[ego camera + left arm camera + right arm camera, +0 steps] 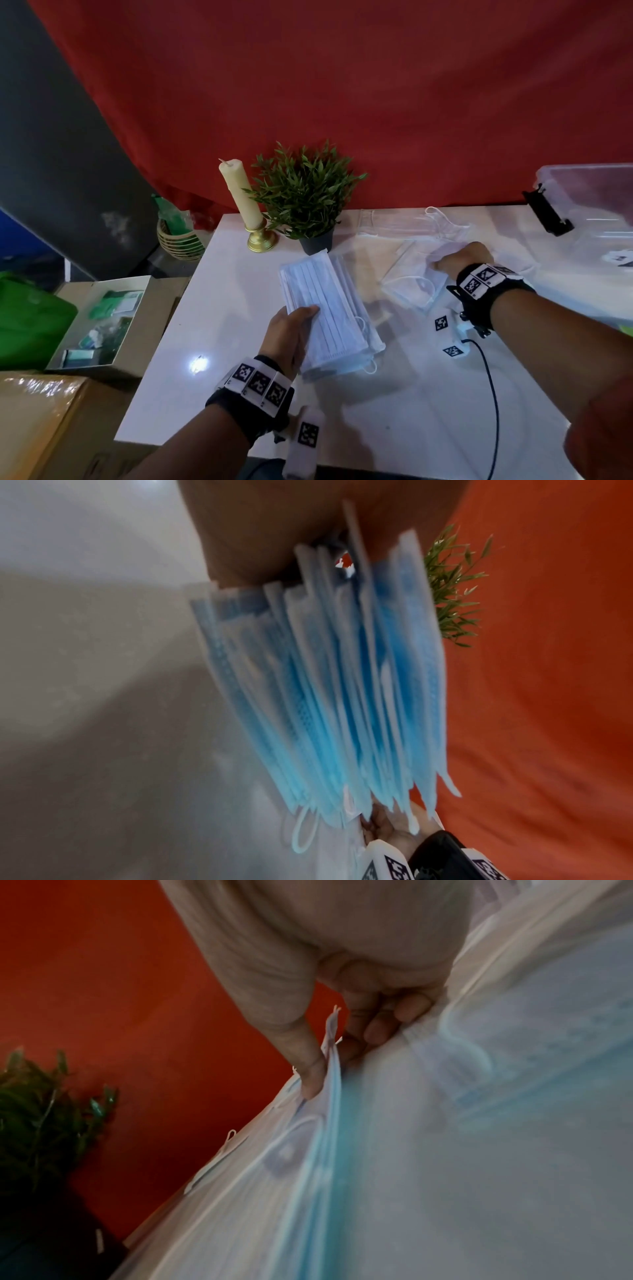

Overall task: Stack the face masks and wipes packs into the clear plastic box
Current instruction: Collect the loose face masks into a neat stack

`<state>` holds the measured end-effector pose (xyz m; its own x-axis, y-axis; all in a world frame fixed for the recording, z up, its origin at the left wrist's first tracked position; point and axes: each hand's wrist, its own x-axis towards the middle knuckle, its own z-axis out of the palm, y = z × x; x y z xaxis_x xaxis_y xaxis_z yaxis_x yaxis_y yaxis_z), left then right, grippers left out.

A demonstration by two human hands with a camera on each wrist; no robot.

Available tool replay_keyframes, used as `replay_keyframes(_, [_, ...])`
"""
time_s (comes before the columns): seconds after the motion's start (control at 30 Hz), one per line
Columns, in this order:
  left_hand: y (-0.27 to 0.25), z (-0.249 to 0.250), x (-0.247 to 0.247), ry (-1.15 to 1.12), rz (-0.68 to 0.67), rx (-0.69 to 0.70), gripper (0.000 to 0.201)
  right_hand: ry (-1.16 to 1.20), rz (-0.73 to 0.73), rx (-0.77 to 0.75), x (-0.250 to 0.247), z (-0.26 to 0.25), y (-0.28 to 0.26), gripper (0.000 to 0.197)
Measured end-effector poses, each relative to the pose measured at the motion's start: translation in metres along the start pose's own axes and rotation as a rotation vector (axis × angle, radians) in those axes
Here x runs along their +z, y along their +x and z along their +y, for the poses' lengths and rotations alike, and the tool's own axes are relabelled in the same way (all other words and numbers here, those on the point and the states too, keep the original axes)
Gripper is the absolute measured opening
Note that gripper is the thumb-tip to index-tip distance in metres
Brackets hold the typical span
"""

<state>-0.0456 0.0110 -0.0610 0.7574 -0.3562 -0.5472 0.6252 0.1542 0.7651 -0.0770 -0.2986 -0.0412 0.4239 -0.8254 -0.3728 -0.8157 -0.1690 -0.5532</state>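
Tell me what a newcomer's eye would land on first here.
Probably the thick stack of pale blue pleated face masks that the left hand grips mid-table. Next, the right hand pinching loose white masks to its right, and the red cloth backdrop behind.

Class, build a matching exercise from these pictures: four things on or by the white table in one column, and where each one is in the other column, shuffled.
Things
1. stack of face masks
2. loose face masks
3. candle
4. clear plastic box

Places
a. at the table's far right edge
b. gripped in the left hand
c. in a gold holder, left of the potted plant
d. on the table, pinched by the right hand

Pairs: 1-b, 2-d, 3-c, 4-a
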Motion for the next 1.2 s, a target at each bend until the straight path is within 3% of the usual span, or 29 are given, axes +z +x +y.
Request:
replay_keyframes(0.1, [0.004, -0.001, 0.002, 0.01, 0.003, -0.003, 0.039, 0.069, 0.029, -0.01, -0.001, 0.005, -0.004, 0.047])
replay_keyframes(0.2, [0.009, -0.004, 0.006, 0.044, -0.001, -0.008, 0.045, 0.149, 0.065, -0.045, -0.004, 0.008, -0.005, 0.025])
replay_keyframes(0.3, [0.01, -0.003, 0.015, 0.091, 0.01, -0.004, 0.04, 0.218, 0.099, -0.088, -0.008, 0.006, -0.01, 0.037])
replay_keyframes(0.43, [0.011, -0.003, 0.03, 0.16, 0.007, 0.027, 0.04, 0.223, 0.14, -0.235, -0.023, 0.006, -0.029, 0.036])
replay_keyframes(0.63, [0.013, -0.005, 0.063, 0.336, 0.025, 0.132, 0.066, 0.096, 0.173, -0.488, -0.052, -0.004, -0.076, 0.023])
replay_keyframes(0.7, [0.008, -0.007, 0.077, 0.328, -0.018, 0.139, 0.056, 0.067, 0.142, -0.559, -0.055, -0.009, -0.098, 0.024])
replay_keyframes(0.8, [0.0, -0.012, 0.097, 0.38, -0.074, 0.167, 0.023, 0.027, 0.104, -0.661, -0.047, -0.014, -0.124, 0.017])
replay_keyframes(0.9, [-0.006, -0.017, 0.109, 0.459, -0.113, 0.184, 0.01, 0.005, 0.031, -0.706, -0.029, -0.014, -0.139, 0.016])
replay_keyframes(1.0, [-0.009, -0.022, 0.114, 0.434, -0.169, 0.186, 0.013, 0.052, 0.001, -0.698, -0.013, -0.011, -0.143, 0.019])
replay_keyframes(1.2, [-0.022, -0.022, 0.116, 0.39, -0.137, 0.156, 0.014, 0.156, 0.022, -0.596, -0.01, -0.004, -0.143, 0.021])
